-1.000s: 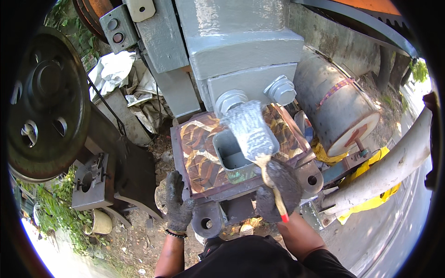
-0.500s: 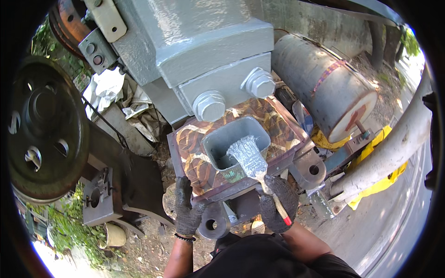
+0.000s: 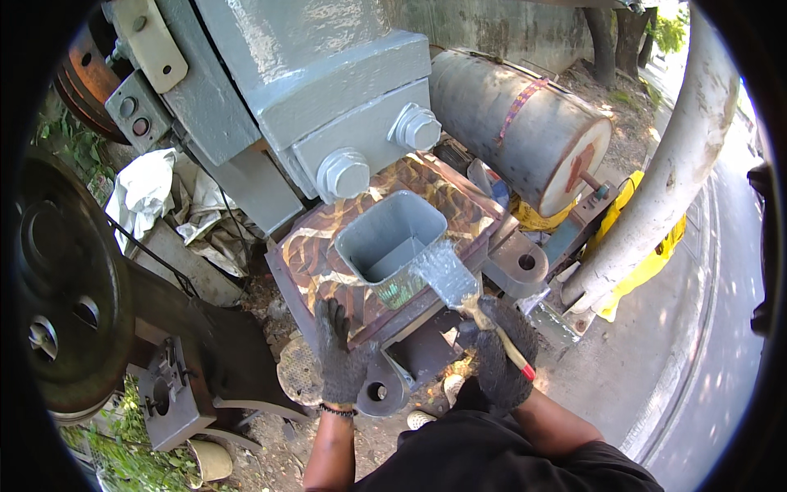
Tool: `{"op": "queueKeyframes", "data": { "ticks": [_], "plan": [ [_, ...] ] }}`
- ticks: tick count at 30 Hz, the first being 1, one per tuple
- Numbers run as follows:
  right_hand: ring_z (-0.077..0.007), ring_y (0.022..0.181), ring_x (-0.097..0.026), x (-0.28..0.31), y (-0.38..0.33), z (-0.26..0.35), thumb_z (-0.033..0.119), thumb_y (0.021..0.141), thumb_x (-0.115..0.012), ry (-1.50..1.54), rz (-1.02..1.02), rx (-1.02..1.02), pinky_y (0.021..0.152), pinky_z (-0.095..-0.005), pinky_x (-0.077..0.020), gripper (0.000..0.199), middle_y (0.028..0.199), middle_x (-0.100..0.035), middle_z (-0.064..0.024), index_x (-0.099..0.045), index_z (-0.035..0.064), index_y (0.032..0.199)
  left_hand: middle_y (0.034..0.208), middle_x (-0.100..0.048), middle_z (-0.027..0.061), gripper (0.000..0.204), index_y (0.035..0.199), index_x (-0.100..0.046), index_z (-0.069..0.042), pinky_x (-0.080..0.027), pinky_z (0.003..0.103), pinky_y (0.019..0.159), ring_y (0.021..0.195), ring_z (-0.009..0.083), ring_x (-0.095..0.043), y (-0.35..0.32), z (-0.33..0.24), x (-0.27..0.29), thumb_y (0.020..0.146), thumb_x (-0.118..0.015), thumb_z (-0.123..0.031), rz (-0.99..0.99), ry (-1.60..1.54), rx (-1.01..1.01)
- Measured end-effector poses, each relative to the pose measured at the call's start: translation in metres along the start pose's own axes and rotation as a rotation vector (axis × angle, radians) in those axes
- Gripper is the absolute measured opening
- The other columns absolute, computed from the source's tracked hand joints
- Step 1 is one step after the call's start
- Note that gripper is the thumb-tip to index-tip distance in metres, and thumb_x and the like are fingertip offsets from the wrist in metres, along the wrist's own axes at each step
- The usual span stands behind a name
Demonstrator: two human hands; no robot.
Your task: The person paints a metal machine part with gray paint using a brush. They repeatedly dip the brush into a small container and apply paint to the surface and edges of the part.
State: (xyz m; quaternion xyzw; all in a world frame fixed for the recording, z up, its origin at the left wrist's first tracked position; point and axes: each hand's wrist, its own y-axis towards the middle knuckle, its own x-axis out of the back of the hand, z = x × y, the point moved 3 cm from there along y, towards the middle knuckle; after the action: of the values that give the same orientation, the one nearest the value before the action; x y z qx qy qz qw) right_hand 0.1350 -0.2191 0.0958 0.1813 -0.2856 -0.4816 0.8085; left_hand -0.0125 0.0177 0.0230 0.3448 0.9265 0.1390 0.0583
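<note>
A wide paintbrush (image 3: 451,281) with grey-coated bristles is gripped in my right hand (image 3: 507,348), which wears a dark glove. Its bristles touch or hover over the right front rim of a rectangular container (image 3: 402,215) lined with grey paint; I cannot tell which. The container stands upright on a patterned brown-and-yellow sheet (image 3: 316,242) over the machine's bed. My left hand (image 3: 340,361), gloved too, lies with fingers stretched at the bed's front edge, holding nothing. Above the container rises a machine body (image 3: 344,90) in glossy grey paint, with two large hex bolts (image 3: 344,174).
A big dark handwheel (image 3: 61,262) stands at left, beside crumpled white sheeting (image 3: 147,193). A rusty cylindrical tank (image 3: 520,123) lies at back right. A pale slanting trunk or post (image 3: 648,189) stands before yellow sacks (image 3: 627,246). Metal lugs (image 3: 518,262) jut from the bed.
The brush has moved from over the container's middle to its right front rim, in my right hand. The whole view has shifted, with the machine now further left.
</note>
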Motion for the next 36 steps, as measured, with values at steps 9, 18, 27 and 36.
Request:
{"op": "queueKeyframes", "data": {
  "ticks": [9, 18, 27, 36],
  "plan": [
    [-0.0289, 0.096, -0.072, 0.016, 0.051, -0.027, 0.011, 0.099, -0.067, 0.098, -0.126, -0.050, 0.084, -0.0406, -0.0568, 0.025, 0.107, -0.073, -0.0172, -0.070, -0.0024, 0.120, 0.171, -0.026, 0.0169, 0.129, 0.169, -0.010, -0.007, -0.032, 0.045, 0.126, 0.155, 0.0309, -0.034, 0.039, -0.011, -0.031, 0.075, -0.097, -0.019, -0.007, 0.088, 0.044],
    [-0.0311, 0.101, -0.071, 0.049, 0.081, -0.089, 0.009, 0.097, -0.070, 0.208, 0.086, 0.048, 0.088, -0.0402, -0.0561, 0.029, 0.115, -0.072, -0.0186, -0.068, -0.0031, 0.124, 0.138, -0.063, 0.0140, 0.084, 0.145, -0.052, -0.002, -0.048, 0.041, 0.109, 0.126, 0.0289, -0.061, 0.087, 0.016, -0.044, 0.076, -0.095, -0.020, 0.038, 0.553, 0.205],
    [-0.0239, 0.105, -0.070, 0.073, 0.117, -0.121, 0.020, 0.103, -0.066, 0.536, 0.152, -0.019, 0.088, -0.0372, -0.0584, 0.037, 0.119, -0.070, -0.0167, -0.063, -0.0031, 0.132, 0.133, -0.066, 0.0092, 0.080, 0.144, -0.055, -0.004, -0.052, 0.038, 0.105, 0.120, 0.0245, -0.062, 0.072, 0.013, -0.070, 0.076, -0.095, -0.018, -0.108, 0.375, 0.222],
    [-0.0325, 0.113, -0.068, 0.066, 0.114, -0.117, 0.017, 0.098, -0.070, 0.686, 0.245, -0.167, 0.097, -0.0421, -0.0530, 0.036, 0.122, -0.070, -0.0202, -0.067, -0.0026, 0.128, 0.137, -0.064, 0.0089, 0.088, 0.147, -0.053, -0.004, -0.051, 0.038, 0.107, 0.123, 0.0236, -0.061, 0.071, 0.021, -0.048, 0.074, -0.098, -0.021, -0.071, 0.346, 0.352]
  ]
}}
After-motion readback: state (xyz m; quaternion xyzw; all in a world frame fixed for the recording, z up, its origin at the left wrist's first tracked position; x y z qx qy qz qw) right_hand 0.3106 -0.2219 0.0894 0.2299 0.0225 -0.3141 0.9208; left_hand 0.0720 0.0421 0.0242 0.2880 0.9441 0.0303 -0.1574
